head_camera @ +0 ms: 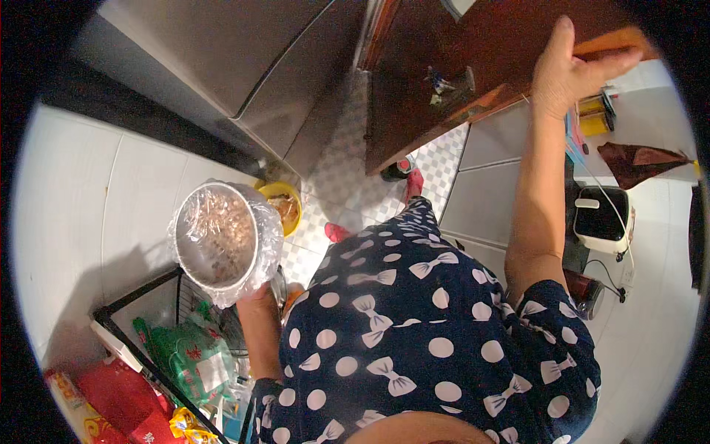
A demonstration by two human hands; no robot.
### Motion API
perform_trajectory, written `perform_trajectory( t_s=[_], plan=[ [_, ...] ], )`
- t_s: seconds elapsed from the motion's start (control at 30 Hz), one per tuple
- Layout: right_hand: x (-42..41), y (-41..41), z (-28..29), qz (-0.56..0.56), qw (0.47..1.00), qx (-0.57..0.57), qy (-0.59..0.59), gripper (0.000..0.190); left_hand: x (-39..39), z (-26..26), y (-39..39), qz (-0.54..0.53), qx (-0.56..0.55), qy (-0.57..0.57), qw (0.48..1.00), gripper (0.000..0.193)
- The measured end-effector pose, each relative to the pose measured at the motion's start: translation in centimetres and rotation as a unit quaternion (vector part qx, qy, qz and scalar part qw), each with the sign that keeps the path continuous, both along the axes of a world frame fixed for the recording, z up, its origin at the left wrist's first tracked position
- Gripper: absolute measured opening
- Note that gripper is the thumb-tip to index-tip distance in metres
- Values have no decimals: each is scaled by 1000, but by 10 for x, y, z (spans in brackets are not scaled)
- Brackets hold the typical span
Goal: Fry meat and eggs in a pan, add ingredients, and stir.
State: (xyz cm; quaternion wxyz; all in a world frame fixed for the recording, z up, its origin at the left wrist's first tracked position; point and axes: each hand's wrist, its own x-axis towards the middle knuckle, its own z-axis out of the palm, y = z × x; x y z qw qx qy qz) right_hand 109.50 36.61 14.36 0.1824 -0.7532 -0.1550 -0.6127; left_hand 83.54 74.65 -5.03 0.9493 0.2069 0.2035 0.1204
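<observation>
A round pale bowl (216, 236) covered in clear plastic wrap is held up at the left. Brown, grainy food shows through the wrap, and loose film hangs around the rim. My left hand (256, 295) supports the bowl from below, its fingers mostly hidden by bowl and film. My right hand (563, 83) is raised at the edge of a brown wooden door (421, 122), with thumb and fingers spread apart. Whether its palm presses on the door cannot be told.
Left of the tiled floor (344, 186) stands a grey refrigerator (266, 61). A yellow basin (294, 222) sits low behind the bowl. Lower left, a black-framed rack (138, 294) holds a green plastic bag (188, 355). At the right, a white appliance (602, 241) stands on a counter beside cables.
</observation>
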Motion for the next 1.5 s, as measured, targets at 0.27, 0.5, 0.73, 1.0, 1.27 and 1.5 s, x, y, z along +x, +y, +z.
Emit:
perform_trajectory(
  t_s=[0.27,0.5,0.73,1.0,1.27,1.5],
  plan=[
    [-5,76,8,97,990,39,-93,83,29,-7,-7,-54,-23,-29,998,63],
    [10,138,1,131,984,31,-118,91,19,-7,-13,-59,-23,-34,997,64],
    [23,179,-5,161,978,37,-124,99,43,-1,-34,-101,-91,-30,990,77],
    [31,208,-8,199,975,54,-89,105,63,0,-61,-136,-79,-100,983,72],
    [-9,167,-53,399,913,65,48,40,66,16,-79,-199,-103,-78,972,69],
    [-100,56,-193,478,570,162,648,48,79,5,-122,-328,297,-101,891,65]
  ],
)
